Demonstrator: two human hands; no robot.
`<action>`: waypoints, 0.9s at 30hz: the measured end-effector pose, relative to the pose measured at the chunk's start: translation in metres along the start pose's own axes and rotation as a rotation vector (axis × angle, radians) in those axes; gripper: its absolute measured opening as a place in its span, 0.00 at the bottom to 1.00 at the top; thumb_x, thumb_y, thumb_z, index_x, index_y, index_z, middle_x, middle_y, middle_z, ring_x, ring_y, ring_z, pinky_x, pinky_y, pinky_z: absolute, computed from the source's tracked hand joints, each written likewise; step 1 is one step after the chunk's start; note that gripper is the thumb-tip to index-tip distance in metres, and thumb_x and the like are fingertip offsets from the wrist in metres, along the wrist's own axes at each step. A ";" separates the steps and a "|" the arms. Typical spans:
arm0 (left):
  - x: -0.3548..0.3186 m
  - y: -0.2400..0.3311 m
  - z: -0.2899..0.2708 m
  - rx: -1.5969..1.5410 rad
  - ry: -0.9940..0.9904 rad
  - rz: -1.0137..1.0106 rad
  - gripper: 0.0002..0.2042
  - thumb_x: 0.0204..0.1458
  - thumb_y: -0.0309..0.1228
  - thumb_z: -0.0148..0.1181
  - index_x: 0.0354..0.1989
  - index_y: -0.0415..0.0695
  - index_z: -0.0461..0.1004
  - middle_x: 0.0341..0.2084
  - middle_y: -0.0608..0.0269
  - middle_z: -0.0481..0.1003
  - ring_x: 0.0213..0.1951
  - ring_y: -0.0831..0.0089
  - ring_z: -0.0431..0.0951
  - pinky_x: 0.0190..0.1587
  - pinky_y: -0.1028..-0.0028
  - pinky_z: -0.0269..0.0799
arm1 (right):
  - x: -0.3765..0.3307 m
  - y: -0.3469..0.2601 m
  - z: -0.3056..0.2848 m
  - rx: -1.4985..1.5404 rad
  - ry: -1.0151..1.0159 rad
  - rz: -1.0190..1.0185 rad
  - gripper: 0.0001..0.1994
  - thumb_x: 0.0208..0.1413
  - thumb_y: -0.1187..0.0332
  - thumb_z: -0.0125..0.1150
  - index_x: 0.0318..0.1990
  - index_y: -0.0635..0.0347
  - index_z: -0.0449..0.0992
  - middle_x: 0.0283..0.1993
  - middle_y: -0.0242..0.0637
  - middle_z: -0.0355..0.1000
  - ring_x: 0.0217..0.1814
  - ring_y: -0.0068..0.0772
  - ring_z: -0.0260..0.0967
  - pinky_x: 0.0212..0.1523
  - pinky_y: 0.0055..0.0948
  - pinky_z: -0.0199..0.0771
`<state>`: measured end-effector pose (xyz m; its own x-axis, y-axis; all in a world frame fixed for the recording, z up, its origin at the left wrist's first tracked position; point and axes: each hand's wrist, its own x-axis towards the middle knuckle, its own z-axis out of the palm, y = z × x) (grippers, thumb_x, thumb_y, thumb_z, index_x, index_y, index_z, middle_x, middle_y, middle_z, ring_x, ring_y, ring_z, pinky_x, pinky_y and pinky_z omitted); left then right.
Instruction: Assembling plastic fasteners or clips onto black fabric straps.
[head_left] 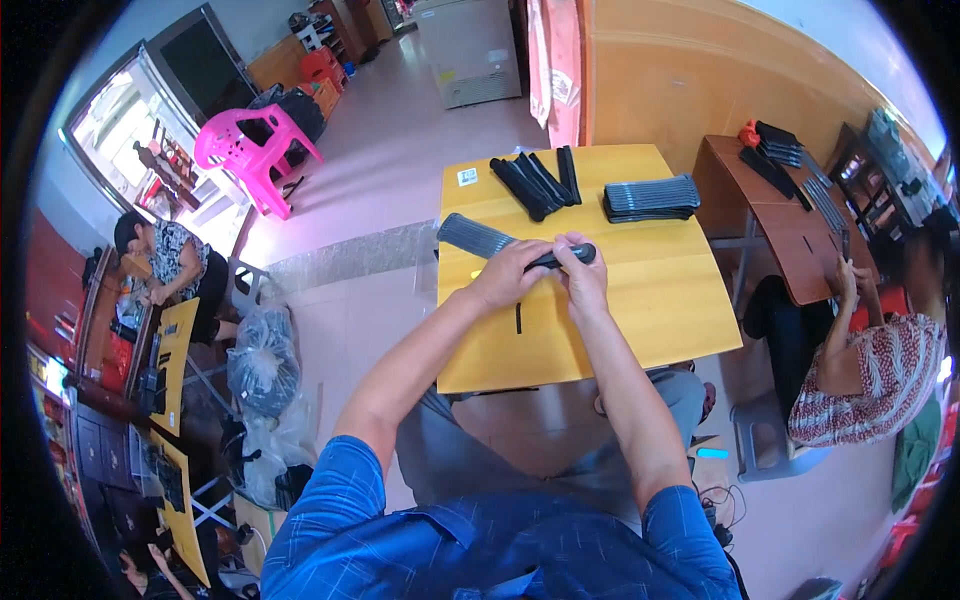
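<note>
Both my hands meet over a small yellow wooden table [660,300]. My left hand [508,272] and my right hand [582,268] together grip a black rod-shaped handle [570,256]. A grey ribbed fan-like piece [472,236] sticks out to the left of my left hand, seemingly joined to the handle. A thin black strip [518,318] lies on the table just below my hands. Further back lie a pile of loose black handles [535,180] and a neat stack of grey flat pieces [650,197].
A person in a patterned top [870,370] sits to my right at a brown table [800,225] holding more black parts. Another person [170,265] sits at far left by yellow tables. A pink plastic chair [255,150] and filled plastic bags [262,360] stand on the floor.
</note>
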<state>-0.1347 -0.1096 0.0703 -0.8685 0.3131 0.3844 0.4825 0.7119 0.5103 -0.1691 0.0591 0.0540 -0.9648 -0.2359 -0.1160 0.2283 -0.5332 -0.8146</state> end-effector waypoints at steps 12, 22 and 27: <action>-0.013 -0.092 -0.034 0.400 -0.228 -0.136 0.36 0.51 0.21 0.59 0.72 0.46 0.61 0.69 0.51 0.64 0.70 0.50 0.63 0.71 0.55 0.60 | 0.006 -0.006 0.008 0.084 -0.072 -0.014 0.19 0.61 0.75 0.64 0.58 0.57 0.69 0.57 0.40 0.76 0.55 0.29 0.75 0.50 0.32 0.81; 0.010 -0.101 -0.018 0.393 -0.054 -0.087 0.20 0.51 0.32 0.65 0.54 0.49 0.79 0.47 0.58 0.81 0.53 0.55 0.79 0.56 0.58 0.74 | -0.020 -0.012 -0.001 -0.088 -0.171 -0.239 0.18 0.64 0.77 0.60 0.60 0.61 0.68 0.60 0.45 0.76 0.63 0.36 0.73 0.61 0.36 0.77; 0.022 -0.140 -0.020 0.603 -0.223 -0.223 0.19 0.55 0.33 0.60 0.56 0.53 0.78 0.48 0.60 0.80 0.55 0.56 0.77 0.57 0.54 0.73 | -0.098 -0.046 0.028 -0.573 -0.455 -0.785 0.16 0.58 0.83 0.63 0.54 0.64 0.71 0.58 0.50 0.77 0.69 0.46 0.71 0.70 0.42 0.67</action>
<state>-0.2186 -0.2152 0.0227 -0.9738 0.1939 0.1192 0.1972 0.9802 0.0162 -0.0813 0.0842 0.1186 -0.6486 -0.3367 0.6826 -0.6442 -0.2346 -0.7280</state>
